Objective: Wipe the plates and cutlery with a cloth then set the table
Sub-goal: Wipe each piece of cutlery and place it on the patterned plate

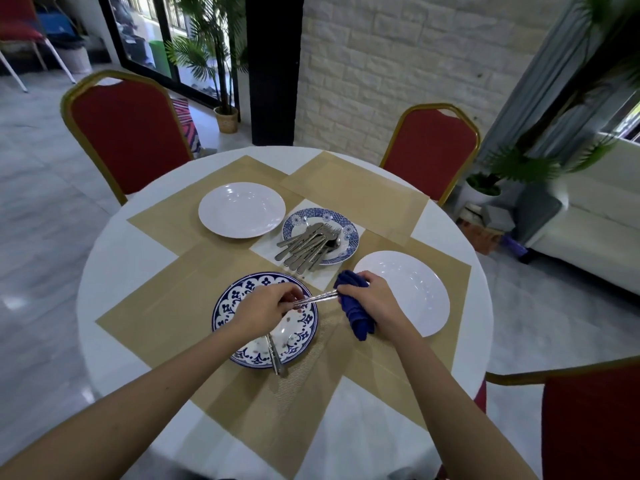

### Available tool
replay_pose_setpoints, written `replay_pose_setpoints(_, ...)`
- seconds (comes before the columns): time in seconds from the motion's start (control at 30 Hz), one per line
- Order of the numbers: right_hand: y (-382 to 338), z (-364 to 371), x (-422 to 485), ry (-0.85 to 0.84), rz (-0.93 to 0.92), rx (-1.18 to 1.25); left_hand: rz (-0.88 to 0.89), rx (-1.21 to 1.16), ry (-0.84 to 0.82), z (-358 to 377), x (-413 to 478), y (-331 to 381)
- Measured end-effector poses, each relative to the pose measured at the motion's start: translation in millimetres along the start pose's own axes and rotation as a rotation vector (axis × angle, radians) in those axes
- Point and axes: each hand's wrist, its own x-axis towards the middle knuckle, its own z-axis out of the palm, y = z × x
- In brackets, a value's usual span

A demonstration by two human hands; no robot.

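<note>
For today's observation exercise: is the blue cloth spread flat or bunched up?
Bunched up. The blue cloth is gathered in the right hand, wrapped round one end of the cutlery the left hand holds.

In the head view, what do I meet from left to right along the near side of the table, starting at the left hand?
left hand → held cutlery → blue cloth → white plate

Cutlery on centre plate, far plate left, side plate right, near plate front
</note>
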Motion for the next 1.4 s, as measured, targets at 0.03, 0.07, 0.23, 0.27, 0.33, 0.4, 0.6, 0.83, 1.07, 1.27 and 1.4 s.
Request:
replay_pose_setpoints(0.03, 2.6, -2.2, -1.0, -0.034, 0.013, -0.001, 0.014, 0.012, -0.021, -1.2, 1.8, -2.8)
replay_pose_setpoints(0.07, 5.1, -3.7, -1.2, -0.053, 0.03, 0.02, 0.022, 0.007, -0.039, -1.3, 4.9, -5.3)
replay_pose_setpoints(0.23, 14.3, -2.4, 1.9, -0.002, 0.137, 0.263, 0.174, 0.182, 0.218, 4.9, 22.1, -10.9)
replay_pose_setpoints(0.27, 16.2, -0.5, 2.9, 0.036, 0.15, 0.327, 0.252, 0.269, 0.334, 10.0, 23.8, -12.5)
replay_pose_setpoints(0.33, 18.9, 3.0, 6.4, 0.113, 0.176, 0.463, 0.349, 0.293, 0.454, 21.6, 23.0, -4.2)
replay_pose_setpoints(0.4, 19.7, 8.5, 6.7, 0.148, 0.18, 0.55, 0.254, 0.086, 0.398, 34.8, 16.8, 11.7)
replay_pose_setpoints(0.6, 21.4, 32.6, 7.7, 0.151, 0.186, 0.58, -0.366, -0.872, 0.089, 35.9, 56.7, 29.8)
replay_pose_setpoints(0.83, 27.2, 32.4, 4.5, 0.071, 0.394, 0.986, -0.379, -0.517, -0.045, 17.0, 120.7, 13.8)
replay_pose_setpoints(1.07, 41.3, 27.1, -3.1, 0.009, 0.502, 1.122, -0.124, 0.008, -0.118, 0.1, 159.0, -9.4)
replay_pose_setpoints(1.27, 37.8, 29.4, -1.1, -0.08, 0.535, 1.237, -0.094, -0.054, -0.124, -3.0, 174.1, -10.3)
replay_pose_setpoints(1.4, 36.7, 37.1, 5.3, -0.106, 0.507, 1.188, -0.018, 0.025, -0.046, -13.4, 164.1, -6.6)
